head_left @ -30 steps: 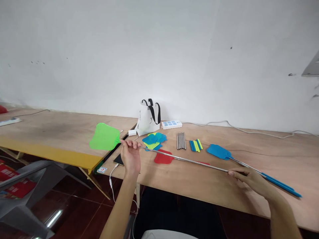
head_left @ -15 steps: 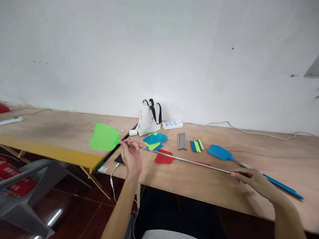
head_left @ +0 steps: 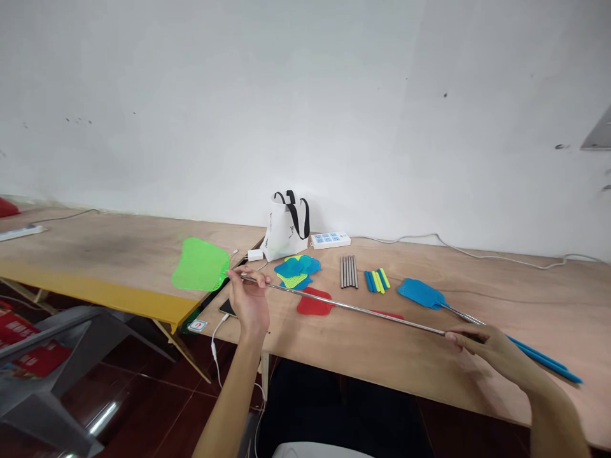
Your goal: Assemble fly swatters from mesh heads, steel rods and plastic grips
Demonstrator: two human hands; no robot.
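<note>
Watching remotely, I am seeing the green swatter head (head_left: pixel 200 266) spreading at far left, before the yellow-edged table (head_left: pixel 109 248); the left hand (head_left: pixel 249 299) is pinching its neck, fingers hiding the joint with the metal rod (head_left: pixel 363 310); the rod is slanting rightward, crossing my view of the red swatter head (head_left: pixel 314 306); the right hand (head_left: pixel 487 348) is gripping its far end; I am judging that uneven pulling could be bending the rod, a slack left pinch could be letting the head twist, and a swinging right wrist could be knocking the blue swatter (head_left: pixel 421 293).
</note>
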